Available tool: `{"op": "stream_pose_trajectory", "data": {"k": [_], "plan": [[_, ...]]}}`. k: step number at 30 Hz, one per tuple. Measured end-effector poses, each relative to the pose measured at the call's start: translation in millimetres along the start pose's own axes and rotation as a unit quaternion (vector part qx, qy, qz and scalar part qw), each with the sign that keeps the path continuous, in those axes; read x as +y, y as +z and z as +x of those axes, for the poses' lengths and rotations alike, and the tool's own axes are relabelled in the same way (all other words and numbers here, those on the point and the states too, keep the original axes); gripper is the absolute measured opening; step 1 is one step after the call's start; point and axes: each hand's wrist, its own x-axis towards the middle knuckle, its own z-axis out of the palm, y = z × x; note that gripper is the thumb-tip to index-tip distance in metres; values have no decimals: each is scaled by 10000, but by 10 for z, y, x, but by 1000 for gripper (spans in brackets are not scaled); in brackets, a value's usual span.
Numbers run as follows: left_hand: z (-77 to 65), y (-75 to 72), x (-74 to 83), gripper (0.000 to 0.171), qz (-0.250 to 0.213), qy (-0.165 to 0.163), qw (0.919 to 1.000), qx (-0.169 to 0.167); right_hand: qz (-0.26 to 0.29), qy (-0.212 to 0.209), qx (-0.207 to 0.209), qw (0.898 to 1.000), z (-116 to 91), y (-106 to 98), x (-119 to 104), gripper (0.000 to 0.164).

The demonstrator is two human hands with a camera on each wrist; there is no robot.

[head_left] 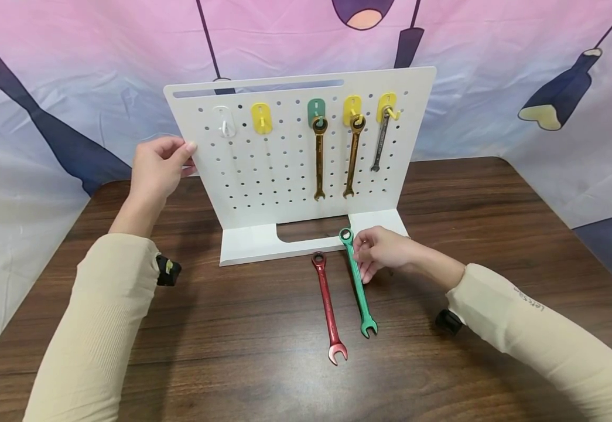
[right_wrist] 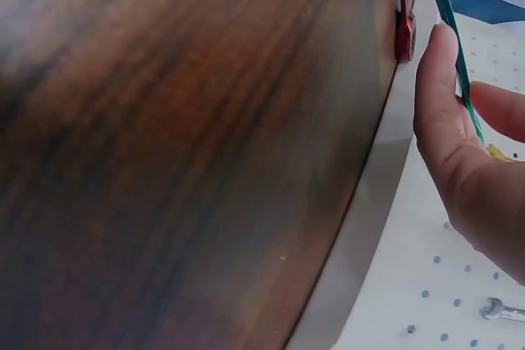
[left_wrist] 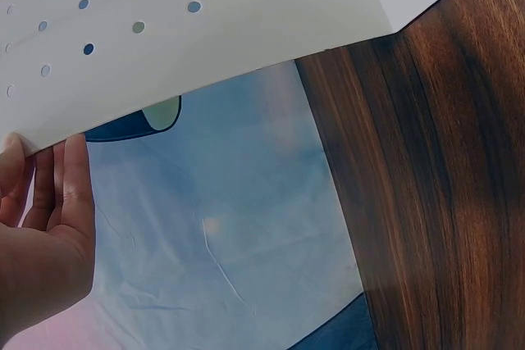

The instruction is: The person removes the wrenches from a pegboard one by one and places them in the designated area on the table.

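My left hand (head_left: 160, 167) grips the left edge of a white pegboard (head_left: 290, 170), thumb in front and fingers behind, as the left wrist view also shows. With my right hand (head_left: 382, 252) I hold a green ratcheting combination wrench (head_left: 359, 287) near its ring end, just in front of the board's base; in the right wrist view the green wrench (right_wrist: 449, 18) runs between thumb and fingers. Left of it, a red wrench (head_left: 328, 305) lies on the table, ring end toward the board. Two gold wrenches (head_left: 320, 161) and a smaller silver wrench (head_left: 381, 140) hang from hooks.
The hooks holding wrenches are a green hook (head_left: 316, 110) and two yellow ones. A white hook (head_left: 225, 122) and another yellow hook (head_left: 261, 118) at the left hold nothing. The board's base (head_left: 248, 243) stands on a dark wooden table (head_left: 221, 351), before a patterned cloth (head_left: 284, 35).
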Motion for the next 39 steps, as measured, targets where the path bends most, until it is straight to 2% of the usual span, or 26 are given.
{"op": "stream_pose_trajectory", "data": {"k": [9, 18, 30, 39], "plan": [[2, -4, 1, 37, 53, -11, 10000, -49, 212, 279, -244, 9991, -9, 24, 99, 6], [-2, -7, 6, 36, 44, -1, 10000, -30, 285, 520, -270, 9979, 0, 26, 149, 5], [5, -3, 3, 36, 4, -18, 10000, -27, 486, 552, -184, 9971, -20, 30, 163, 9], [6, -2, -2, 35, 14, -14, 10000, -18, 479, 444, -63, 9978, -73, -58, 137, 14]]}}
